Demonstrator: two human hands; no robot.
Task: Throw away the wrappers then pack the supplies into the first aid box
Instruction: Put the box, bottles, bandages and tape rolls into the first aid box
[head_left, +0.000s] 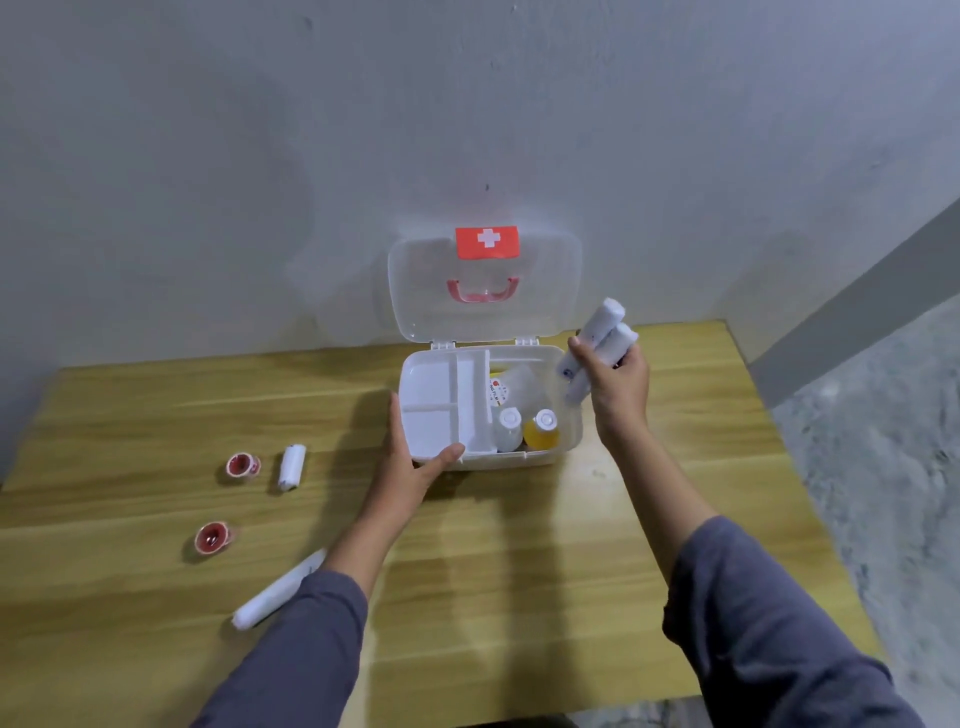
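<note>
The white first aid box (540, 460) stands open on the table, its clear lid (415, 291) upright with a red cross label. A white divided tray (436, 384) sits in its left part; a clear bottle and a yellow bottle (541, 430) stand at its right. My left hand (415, 457) grips the box's front left corner, thumb on the tray. My right hand (613, 384) holds two white bandage rolls (597, 338) above the box's right side. On the table to the left lie a small bandage roll (292, 466), two red tape rolls (242, 465) (212, 538) and a long white roll (275, 592).
The wooden table (519, 571) stands against a grey wall. Its right edge drops to a speckled floor (883, 467). Both my sleeves are grey.
</note>
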